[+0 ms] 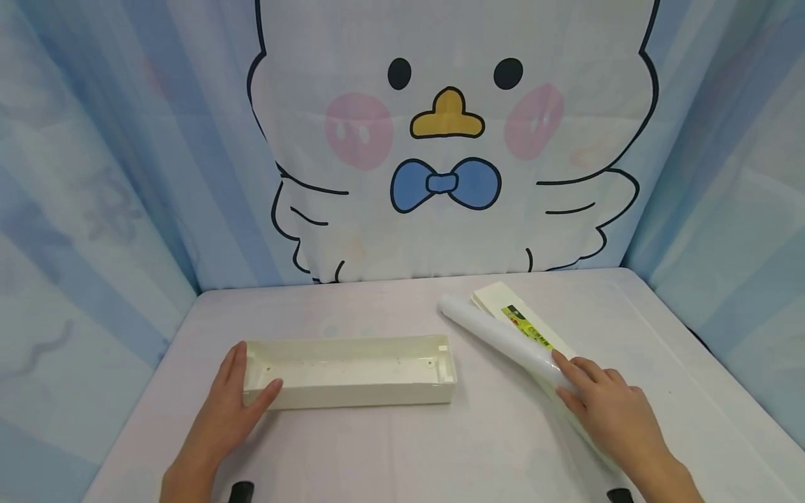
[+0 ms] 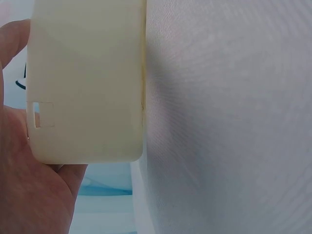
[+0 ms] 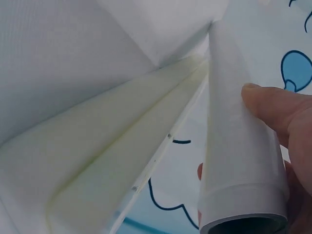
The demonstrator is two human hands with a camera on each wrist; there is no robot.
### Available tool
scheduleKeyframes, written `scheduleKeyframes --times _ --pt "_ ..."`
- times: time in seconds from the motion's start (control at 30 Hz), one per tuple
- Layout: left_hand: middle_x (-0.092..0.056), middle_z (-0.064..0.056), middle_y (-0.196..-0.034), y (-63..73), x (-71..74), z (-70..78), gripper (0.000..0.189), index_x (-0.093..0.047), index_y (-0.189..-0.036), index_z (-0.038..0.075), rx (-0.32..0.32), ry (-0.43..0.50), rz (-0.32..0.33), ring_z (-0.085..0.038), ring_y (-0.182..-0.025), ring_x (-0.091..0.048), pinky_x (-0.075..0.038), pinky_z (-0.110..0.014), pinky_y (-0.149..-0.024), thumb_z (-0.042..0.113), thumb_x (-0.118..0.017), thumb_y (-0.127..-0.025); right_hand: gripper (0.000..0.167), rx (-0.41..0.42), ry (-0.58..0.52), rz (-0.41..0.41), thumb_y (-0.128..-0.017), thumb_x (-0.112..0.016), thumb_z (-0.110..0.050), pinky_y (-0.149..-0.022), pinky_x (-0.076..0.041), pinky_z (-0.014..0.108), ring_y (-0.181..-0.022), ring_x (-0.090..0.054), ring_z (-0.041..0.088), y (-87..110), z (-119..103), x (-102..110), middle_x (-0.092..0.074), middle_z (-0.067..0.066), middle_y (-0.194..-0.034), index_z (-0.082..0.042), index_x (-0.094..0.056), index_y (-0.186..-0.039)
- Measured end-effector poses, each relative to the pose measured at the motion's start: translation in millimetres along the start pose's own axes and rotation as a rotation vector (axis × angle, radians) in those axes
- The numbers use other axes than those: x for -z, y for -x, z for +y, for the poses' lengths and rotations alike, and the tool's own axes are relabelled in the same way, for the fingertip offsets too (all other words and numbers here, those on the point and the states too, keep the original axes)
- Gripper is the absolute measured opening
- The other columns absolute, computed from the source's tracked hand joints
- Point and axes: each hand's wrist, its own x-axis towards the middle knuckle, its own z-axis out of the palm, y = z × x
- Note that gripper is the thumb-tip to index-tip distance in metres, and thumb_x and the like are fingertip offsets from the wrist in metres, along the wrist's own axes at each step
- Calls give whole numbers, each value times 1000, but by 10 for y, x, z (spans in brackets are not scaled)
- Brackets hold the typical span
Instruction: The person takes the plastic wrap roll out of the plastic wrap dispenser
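A long cream plastic box, its top uncovered, rests on the table at centre left. My left hand holds its left end, thumb at the front wall and fingers at the back. The box's end wall with a small slot fills much of the left wrist view. On the right, my right hand grips the near part of a roll of white film. Beside and partly beneath that roll lies a long cream lid-like piece with a green and yellow label. The roll's hollow core end shows in the right wrist view.
A white cloth covers the table. Behind it hangs a blue and white curtain with a cartoon figure, and more curtain closes both sides. Small black pieces show beside each wrist at the bottom edge.
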Motion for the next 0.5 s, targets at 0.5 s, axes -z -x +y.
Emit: scheduleKeyframes --times 0.5 --pt "3 -36 -161 -1 -5 -7 109 7 -156 -8 -16 0 9 -55 -146 -6 -15 -70 -112 56 -59 -98 64 61 -33 -10 -81 -85 -17 -62 -54 49 -84 -62 33 138 -163 -89 -63 11 -118 -9 -60 -140"
